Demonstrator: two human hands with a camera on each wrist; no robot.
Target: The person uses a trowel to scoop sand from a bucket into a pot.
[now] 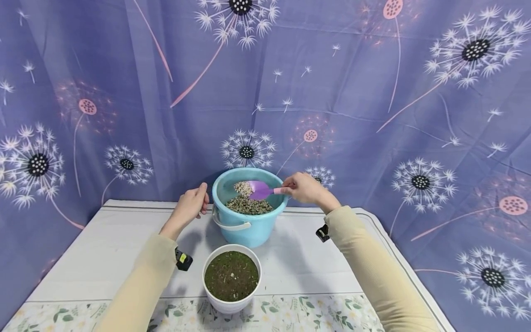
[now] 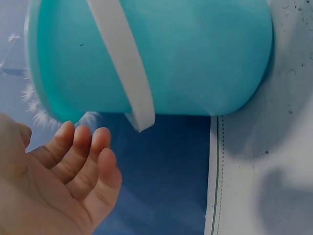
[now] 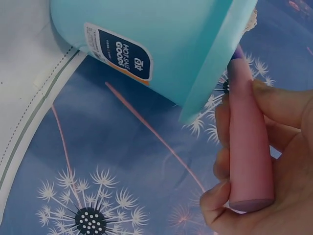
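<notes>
Purple trowel (image 1: 262, 190) sits loaded over the blue bucket (image 1: 250, 236) (probably so spills drop back in), right hand (image 1: 308, 188) gripping its handle (image 3: 250, 142), left hand (image 1: 191, 204) empty, loosely curled, just beside the bucket.

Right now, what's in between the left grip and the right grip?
The light-blue bucket, plus the purple scoop that the right grip holds over the grainy mix inside. The head view shows it.
</notes>
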